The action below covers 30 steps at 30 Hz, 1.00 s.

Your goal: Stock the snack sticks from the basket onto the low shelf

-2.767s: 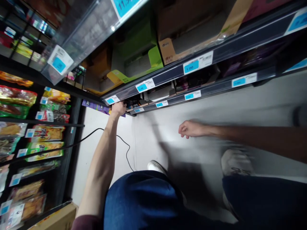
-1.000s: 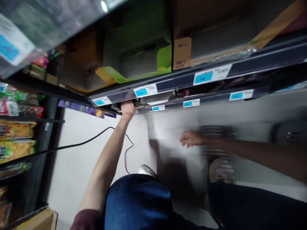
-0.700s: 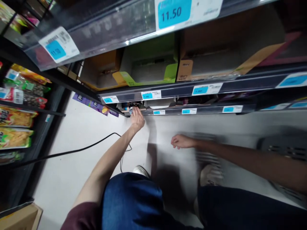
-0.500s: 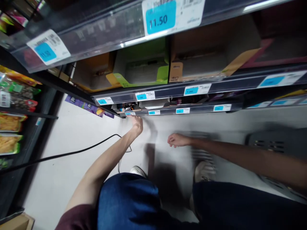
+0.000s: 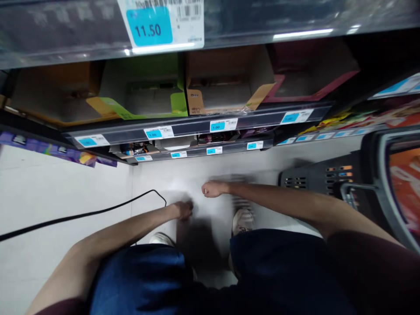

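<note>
My right hand (image 5: 213, 189) is curled closed above the pale floor, in front of the lowest shelf. Whatever its fingers hold, if anything, is hidden. Lower and to the left, my left hand (image 5: 184, 210) hangs above the floor, dark and smeared, so its fingers cannot be made out. Neither hand touches the shelf. Beyond them, on the shelf above the lowest one, stand open display boxes: a green carton (image 5: 144, 111), a tan carton (image 5: 197, 103) and a dark red carton (image 5: 315, 94). On the lowest shelf, small dark packets (image 5: 139, 148) lie at the left end.
A grey shopping basket (image 5: 313, 175) stands on the floor at the right, with something orange inside. A black cable (image 5: 82, 213) runs in from the left towards my left hand. Purple packs (image 5: 65, 151) hang at the shelf's left end. An upper shelf edge (image 5: 236, 30) juts out overhead.
My left hand has drawn back from the left end of the lowest shelf towards my knees. My right hand stays closed above the floor. The view has swung right, showing more of the basket.
</note>
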Motion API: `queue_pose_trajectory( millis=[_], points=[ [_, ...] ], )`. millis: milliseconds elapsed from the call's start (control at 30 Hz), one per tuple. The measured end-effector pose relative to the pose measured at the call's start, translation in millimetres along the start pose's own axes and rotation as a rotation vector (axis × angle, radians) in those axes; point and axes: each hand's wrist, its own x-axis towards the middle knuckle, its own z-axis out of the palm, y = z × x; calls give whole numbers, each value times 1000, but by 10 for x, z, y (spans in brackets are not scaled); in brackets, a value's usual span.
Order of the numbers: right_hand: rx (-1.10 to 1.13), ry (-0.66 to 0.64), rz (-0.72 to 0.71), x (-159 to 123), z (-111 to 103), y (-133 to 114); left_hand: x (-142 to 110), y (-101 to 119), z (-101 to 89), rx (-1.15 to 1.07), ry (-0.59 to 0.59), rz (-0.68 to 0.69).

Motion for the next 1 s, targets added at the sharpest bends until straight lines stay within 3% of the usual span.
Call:
queue_pose_trajectory(
  millis=[167, 300, 433, 767, 1000],
  points=[
    [-89, -20, 9, 37, -14, -9, -160, -538, -451, 139, -7, -231],
    [-138, -16, 8, 30, -36, -36, -208, -744, -645, 169, 37, -357],
    [-167, -32, 1, -2, -34, -60, -172, -725, -589, 142, 35, -369],
    [-222, -69, -10, -53, -111, -195, -31, -327, -388, 145, -13, -176],
    [-212, -79, 14, -92, -117, -209, -46, -475, -409, 100, 41, -239]
  ],
)
